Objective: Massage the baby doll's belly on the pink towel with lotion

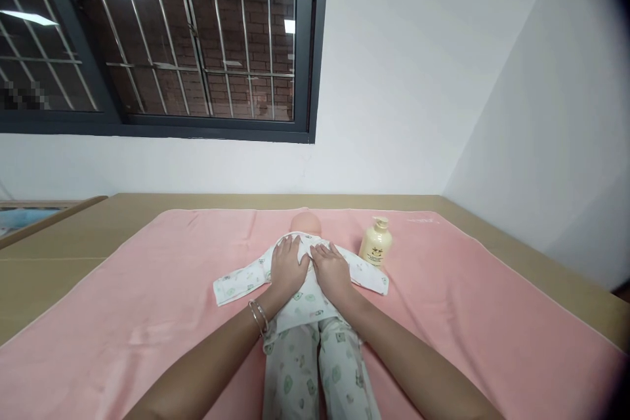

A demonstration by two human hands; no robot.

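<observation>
A baby doll (306, 223) lies stretched out with its smooth head away from me. It wears a white patterned top (308, 307) and matching trousers (294, 367), the sleeves spread to both sides. Flat on the upper left of the top rests my left hand (288, 269), fingers extended, two bangles at the wrist. My right hand (331, 272) lies flat beside it on the upper right, fingers pointing away. Neither hand grips anything. Close to the right sleeve stands a cream pump bottle (377, 243), upright, apart from my hands.
A pink sheet (162, 302) lies under the doll on a wooden surface (54, 282). A white wall (384, 111) rises behind and at the right. The barred, dark-framed window (310, 79) is at upper left. Something blue (27, 218) shows beyond the left edge.
</observation>
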